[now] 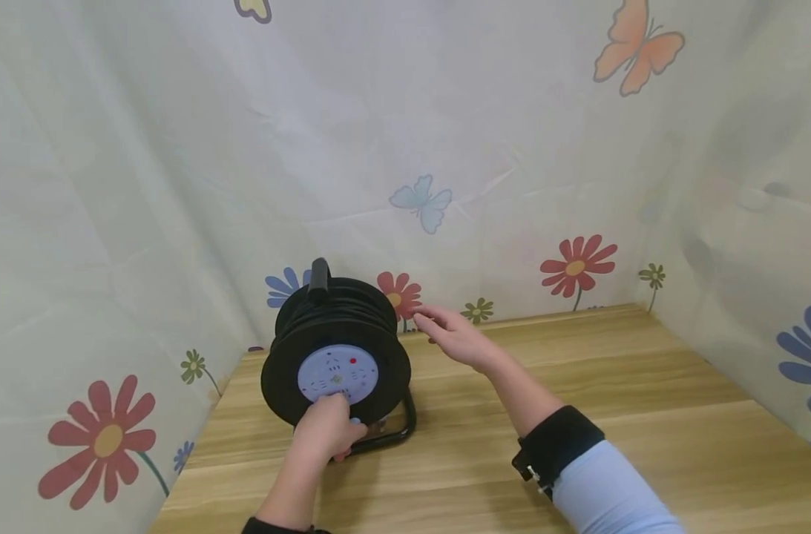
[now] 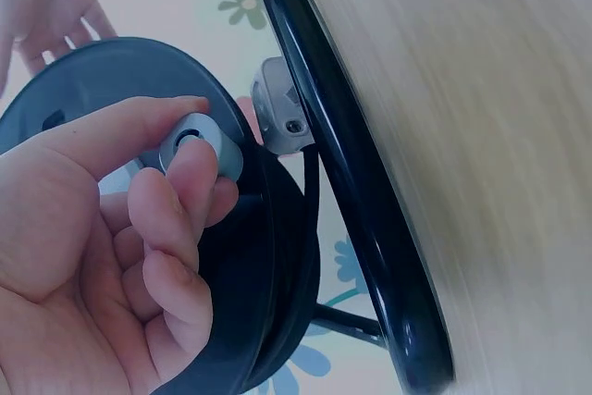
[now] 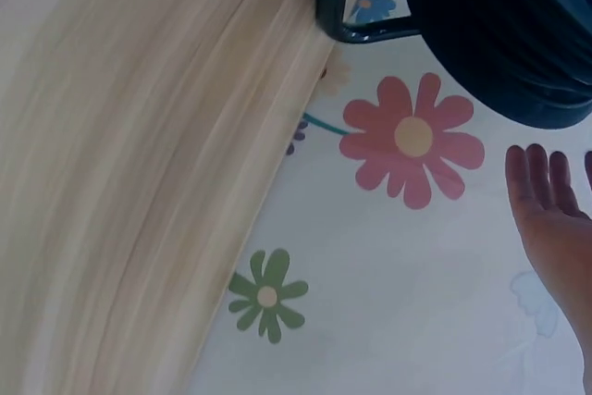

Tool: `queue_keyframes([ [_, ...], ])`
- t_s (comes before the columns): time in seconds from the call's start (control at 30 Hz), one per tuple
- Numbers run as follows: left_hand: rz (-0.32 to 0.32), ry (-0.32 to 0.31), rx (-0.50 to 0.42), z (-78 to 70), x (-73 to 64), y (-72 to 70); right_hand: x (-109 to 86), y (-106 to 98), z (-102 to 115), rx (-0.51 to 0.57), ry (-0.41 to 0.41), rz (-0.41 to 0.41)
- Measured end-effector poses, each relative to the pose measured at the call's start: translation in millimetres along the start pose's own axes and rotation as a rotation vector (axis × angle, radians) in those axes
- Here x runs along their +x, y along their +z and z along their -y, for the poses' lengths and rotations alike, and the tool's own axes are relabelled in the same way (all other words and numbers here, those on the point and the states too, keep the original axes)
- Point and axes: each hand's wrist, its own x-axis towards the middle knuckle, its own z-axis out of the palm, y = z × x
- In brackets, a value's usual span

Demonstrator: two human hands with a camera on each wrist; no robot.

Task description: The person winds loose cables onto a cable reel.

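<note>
A black cable reel (image 1: pixel 392 363) with a light socket panel (image 1: pixel 318 363) on its front stands at the left of the table. My left hand (image 1: pixel 325 430) is at the lower front of the reel. In the left wrist view its thumb and fingers pinch a grey winding knob (image 2: pixel 228 156) on the reel's face. Beside the reel's right side, my right hand (image 1: pixel 455 337) hovers with relaxed fingers, holding nothing. From the right wrist camera, that hand (image 3: pixel 560 228) shows close to the drum's edge, fingers extended.
A black tubular stand (image 1: pixel 405 426) supports the reel, with a handle (image 1: pixel 319 280) on top. A small grey fitting (image 2: pixel 280 108) sits between drum and stand. The wooden table (image 1: pixel 579 386) extends right, up to a flower-printed curtain (image 1: pixel 512 148) at back and sides.
</note>
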Motion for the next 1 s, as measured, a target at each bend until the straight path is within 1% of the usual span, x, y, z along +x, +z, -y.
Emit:
queue_keyframes([
  [0.1, 0.001, -0.016, -0.001, 5.2, -1.4, -0.6, 2.8, 7.6, 1.1, 0.071, -0.012, -0.013],
  [0.17, -0.004, -0.024, 0.003, 8.6, -2.2, -1.6, 3.8, 12.3, 4.9, 0.122, -0.025, 0.002],
  [0.23, -0.013, -0.027, 0.0, 12.4, -3.0, -3.6, 4.6, 17.0, 10.9, 0.167, -0.041, 0.034],
  [0.33, -0.026, -0.028, -0.015, 18.8, -4.8, -8.2, 6.1, 23.9, 19.7, 0.194, -0.037, 0.087],
  [0.4, -0.027, -0.031, -0.028, 23.0, -6.6, -12.4, 8.2, 28.8, 19.9, 0.181, -0.028, 0.105],
  [0.5, -0.022, -0.045, -0.035, 29.5, -8.9, -19.4, 12.4, 36.0, 11.0, 0.162, 0.0, 0.098],
  [0.6, -0.017, -0.067, -0.049, 36.1, -10.4, -24.2, 16.0, 43.5, -7.7, 0.17, 0.022, 0.077],
  [0.67, -0.014, -0.082, -0.07, 40.1, -11.3, -26.8, 18.0, 47.7, -19.1, 0.189, 0.025, 0.073],
  [0.73, -0.016, -0.091, -0.086, 42.7, -11.7, -29.6, 19.2, 49.5, -26.2, 0.206, 0.012, 0.071],
  [0.87, -0.011, -0.091, -0.102, 46.7, -13.7, -33.4, 18.9, 51.4, -32.6, 0.227, 0.01, 0.073],
  [1.0, 0.004, -0.094, -0.119, 49.3, -16.2, -37.8, 14.1, 52.4, -31.1, 0.193, 0.037, 0.071],
])
